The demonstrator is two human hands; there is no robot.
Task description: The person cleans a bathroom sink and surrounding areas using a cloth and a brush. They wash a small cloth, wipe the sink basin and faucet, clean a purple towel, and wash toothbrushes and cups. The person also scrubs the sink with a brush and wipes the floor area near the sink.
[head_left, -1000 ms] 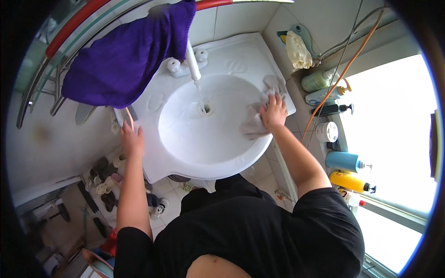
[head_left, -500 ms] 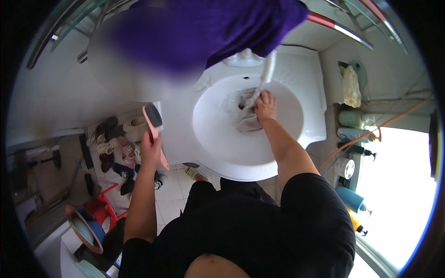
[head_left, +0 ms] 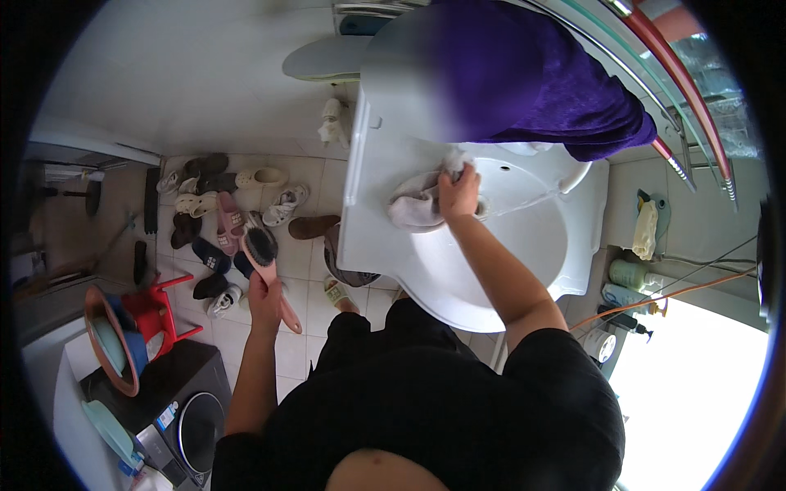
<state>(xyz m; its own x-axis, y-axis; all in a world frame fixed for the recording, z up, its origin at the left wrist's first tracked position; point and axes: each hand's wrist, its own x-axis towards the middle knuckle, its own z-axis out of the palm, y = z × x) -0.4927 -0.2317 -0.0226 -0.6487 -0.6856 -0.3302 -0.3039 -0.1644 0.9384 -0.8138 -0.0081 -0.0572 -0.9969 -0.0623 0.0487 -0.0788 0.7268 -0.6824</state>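
Observation:
My left hand is closed around the pink handle of a brush, its dark bristle head upward, out over the floor left of the sink. My right hand grips a wet, greyish-white cloth against the left side of the white basin. Part of the cloth bunches up above my fingers, and the rest lies spread toward the rim. From the white faucet a thin stream of water runs into the bowl, apart from the cloth.
A purple towel hangs over the back of the sink. Several shoes and slippers lie on the tiles at left, near a red stool and a brown-rimmed basin. Pump bottles line the window side.
My right hand has drawn the cloth from under the faucet to the basin's left side. The view has turned left. My left hand still holds the brush.

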